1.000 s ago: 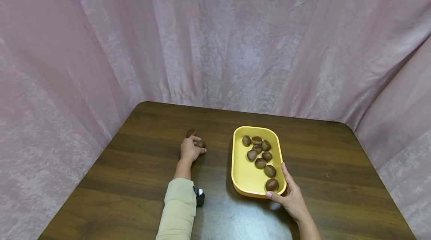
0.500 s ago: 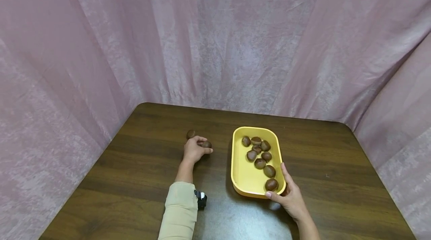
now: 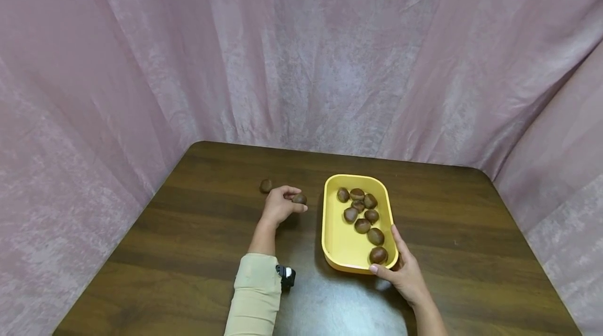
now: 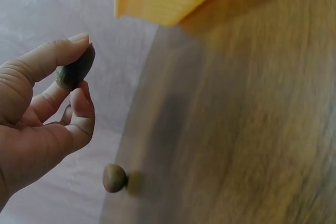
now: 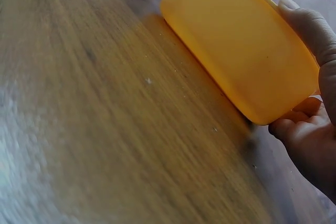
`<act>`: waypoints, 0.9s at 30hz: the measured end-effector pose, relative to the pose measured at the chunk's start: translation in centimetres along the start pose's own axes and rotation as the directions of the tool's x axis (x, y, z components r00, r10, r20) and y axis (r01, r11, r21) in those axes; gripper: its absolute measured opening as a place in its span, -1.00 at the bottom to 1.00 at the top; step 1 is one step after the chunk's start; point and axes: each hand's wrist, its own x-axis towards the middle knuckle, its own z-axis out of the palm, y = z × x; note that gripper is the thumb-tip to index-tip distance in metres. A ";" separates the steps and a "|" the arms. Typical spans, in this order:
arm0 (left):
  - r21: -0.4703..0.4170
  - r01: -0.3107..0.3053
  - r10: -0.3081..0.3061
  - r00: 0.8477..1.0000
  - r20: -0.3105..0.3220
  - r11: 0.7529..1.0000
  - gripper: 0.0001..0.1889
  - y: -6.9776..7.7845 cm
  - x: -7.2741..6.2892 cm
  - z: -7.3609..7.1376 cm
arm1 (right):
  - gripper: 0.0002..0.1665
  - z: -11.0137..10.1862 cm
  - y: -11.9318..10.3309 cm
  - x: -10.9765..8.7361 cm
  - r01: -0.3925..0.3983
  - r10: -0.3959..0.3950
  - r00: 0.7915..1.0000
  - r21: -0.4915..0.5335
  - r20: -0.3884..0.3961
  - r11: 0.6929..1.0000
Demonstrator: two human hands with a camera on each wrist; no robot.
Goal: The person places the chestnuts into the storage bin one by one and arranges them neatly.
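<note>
Between thumb and fingertips, my left hand (image 3: 279,205) pinches a brown chestnut (image 3: 299,199), held left of the yellow tray (image 3: 340,252). The left wrist view shows this chestnut (image 4: 77,68) raised off the table. Another chestnut (image 3: 266,186) lies on the table behind and left of that hand. Several chestnuts (image 3: 362,225) rest inside the tray, mostly along its right side and back. My right hand (image 3: 406,276) grips the tray's near right corner, its thumb over the rim. In the right wrist view the remaining fingers (image 5: 302,121) show at the tray's outer wall.
The dark wooden table (image 3: 461,242) has rounded back corners. Pink curtains (image 3: 301,64) hang behind it and on both sides. A small black device (image 3: 286,277) is strapped at my left wrist, over the beige sleeve (image 3: 256,289).
My left hand has moved right toward the tray with the pinched chestnut, away from the chestnut on the table. My right hand keeps its grip on the tray, which stays about where it was.
</note>
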 end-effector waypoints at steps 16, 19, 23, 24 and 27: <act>0.018 -0.043 0.039 0.979 0.198 0.999 -0.55 3.4 -0.4 1.1 | 0.29 -0.1 0.0 0.2 0.016 -0.016 1.000 0.005 0.014 1.000; 0.027 -0.053 0.045 0.973 0.227 0.998 -0.55 3.9 -0.3 1.2 | 0.27 -0.1 0.0 0.3 0.015 -0.014 1.000 -0.002 0.008 1.000; 0.040 -0.072 0.059 0.961 0.271 0.997 -0.56 4.3 -0.5 1.5 | 0.25 -0.1 -0.1 0.2 0.001 -0.001 1.000 -0.006 0.000 1.000; 0.045 -0.076 0.060 0.958 0.281 0.996 -0.56 4.4 -0.5 1.6 | 0.25 -0.1 -0.1 0.2 -0.003 0.003 1.000 -0.005 -0.001 1.000; 0.058 -0.095 0.072 0.947 0.313 0.994 -0.57 4.8 -0.6 1.9 | 0.25 -0.1 0.0 0.2 -0.005 0.005 1.000 -0.004 0.000 1.000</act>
